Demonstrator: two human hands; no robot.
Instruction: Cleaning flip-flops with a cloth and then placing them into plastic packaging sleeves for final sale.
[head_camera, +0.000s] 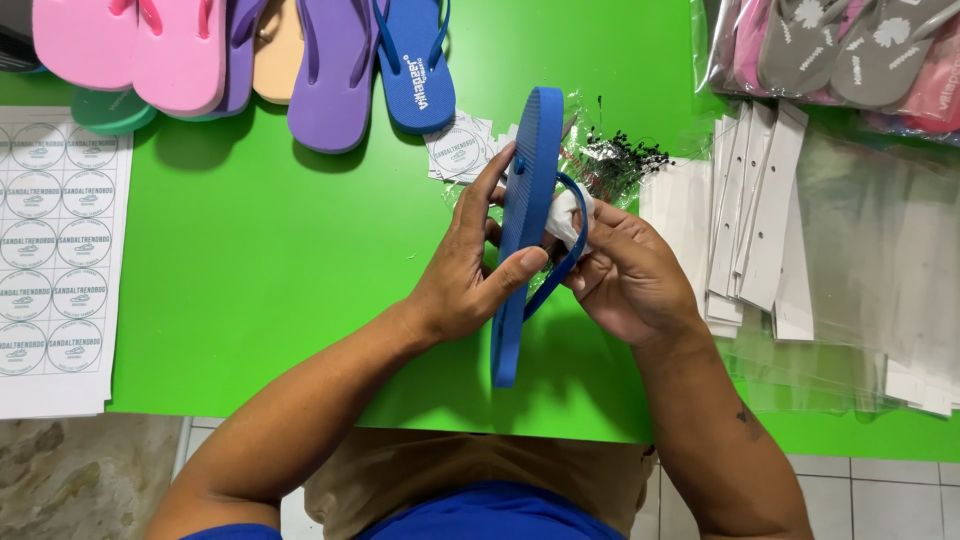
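One blue flip-flop (525, 230) is standing edge-up between both hands: left hand (465, 270) is gripping its sole, right hand (625, 270) is pinching one white tag (568, 215) at the strap, above the green tabletop (260, 280).

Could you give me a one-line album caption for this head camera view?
Two hands, left hand and right hand, hold a blue flip-flop on edge above a green table.

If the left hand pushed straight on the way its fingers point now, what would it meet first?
The left hand points up and right, already gripping the blue flip-flop held on edge. Beyond it, probably the small white cards, though depth is unclear.
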